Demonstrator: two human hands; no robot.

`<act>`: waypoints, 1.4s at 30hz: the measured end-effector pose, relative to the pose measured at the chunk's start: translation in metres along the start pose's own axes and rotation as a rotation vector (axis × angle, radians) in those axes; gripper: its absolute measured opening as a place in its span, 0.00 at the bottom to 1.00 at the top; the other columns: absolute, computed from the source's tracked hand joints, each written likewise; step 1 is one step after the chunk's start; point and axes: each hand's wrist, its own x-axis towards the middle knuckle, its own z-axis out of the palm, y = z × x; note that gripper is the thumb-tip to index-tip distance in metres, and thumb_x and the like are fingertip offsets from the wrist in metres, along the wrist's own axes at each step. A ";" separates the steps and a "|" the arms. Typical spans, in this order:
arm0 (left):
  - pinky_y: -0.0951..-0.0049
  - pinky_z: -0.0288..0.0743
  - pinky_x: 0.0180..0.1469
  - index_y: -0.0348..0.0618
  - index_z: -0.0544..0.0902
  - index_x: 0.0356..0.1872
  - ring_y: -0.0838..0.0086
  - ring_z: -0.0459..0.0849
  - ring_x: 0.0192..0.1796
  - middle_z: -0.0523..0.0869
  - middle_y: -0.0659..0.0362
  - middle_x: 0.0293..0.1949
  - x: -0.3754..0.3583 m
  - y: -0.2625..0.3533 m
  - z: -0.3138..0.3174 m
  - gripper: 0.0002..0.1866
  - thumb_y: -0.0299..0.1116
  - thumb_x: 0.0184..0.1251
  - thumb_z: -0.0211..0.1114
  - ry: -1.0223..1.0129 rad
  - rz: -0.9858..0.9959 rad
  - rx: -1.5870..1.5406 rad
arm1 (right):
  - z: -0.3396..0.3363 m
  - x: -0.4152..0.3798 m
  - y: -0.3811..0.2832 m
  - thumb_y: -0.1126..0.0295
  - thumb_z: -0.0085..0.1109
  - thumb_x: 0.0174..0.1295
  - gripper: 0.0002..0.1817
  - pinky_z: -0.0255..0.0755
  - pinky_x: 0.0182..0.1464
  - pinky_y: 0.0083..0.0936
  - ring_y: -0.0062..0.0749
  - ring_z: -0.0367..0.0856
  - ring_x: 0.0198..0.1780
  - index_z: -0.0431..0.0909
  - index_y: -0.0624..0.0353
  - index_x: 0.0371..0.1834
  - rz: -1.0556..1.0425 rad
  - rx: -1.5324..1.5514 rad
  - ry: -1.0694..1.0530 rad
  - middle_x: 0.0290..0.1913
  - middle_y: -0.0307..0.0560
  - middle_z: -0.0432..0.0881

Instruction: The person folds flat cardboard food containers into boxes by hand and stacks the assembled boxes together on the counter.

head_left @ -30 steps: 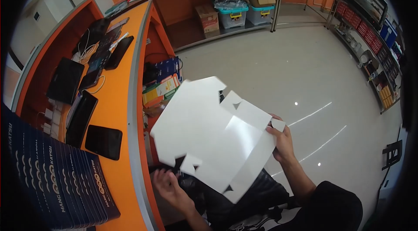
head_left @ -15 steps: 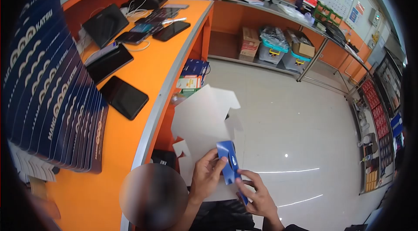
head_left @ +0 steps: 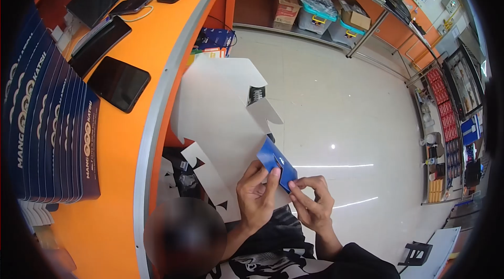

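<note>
Two hands now share one blue panel [head_left: 286,170]: left hand [head_left: 256,197] has thumb and fingers closed on its near side; right hand [head_left: 315,203] pinches the lower corner, the fingers almost together. Panel sits at the near right end of the white box blank [head_left: 215,100], apparently joined to it, beside the counter [head_left: 118,171] carrying a stack of dark-blue cartons [head_left: 58,121]. Change: one second ago the right hand alone held the sheet, white face showing, left hand unladen. Judgement: folding has begun at this end; remainder looks unfolded.
</note>
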 end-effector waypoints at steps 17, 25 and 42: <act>0.78 0.73 0.36 0.31 0.87 0.44 0.77 0.80 0.36 0.82 0.55 0.40 0.000 -0.003 0.011 0.07 0.25 0.75 0.63 0.078 0.175 0.129 | -0.004 -0.005 -0.002 0.82 0.74 0.44 0.20 0.75 0.38 0.33 0.41 0.83 0.36 0.88 0.60 0.44 -0.080 -0.090 0.089 0.37 0.49 0.84; 0.75 0.73 0.32 0.30 0.87 0.44 0.77 0.80 0.32 0.81 0.54 0.41 -0.014 -0.005 0.015 0.07 0.24 0.72 0.66 -0.013 0.183 0.242 | 0.002 -0.013 -0.008 0.84 0.71 0.46 0.15 0.72 0.35 0.31 0.38 0.78 0.33 0.89 0.62 0.40 0.045 -0.133 0.171 0.32 0.47 0.81; 0.64 0.73 0.65 0.36 0.72 0.70 0.64 0.77 0.64 0.75 0.47 0.64 0.030 -0.017 -0.058 0.25 0.38 0.79 0.60 0.002 0.194 0.139 | -0.041 -0.007 0.073 0.44 0.41 0.79 0.36 0.62 0.73 0.36 0.40 0.69 0.72 0.63 0.62 0.76 0.846 0.975 0.585 0.72 0.48 0.71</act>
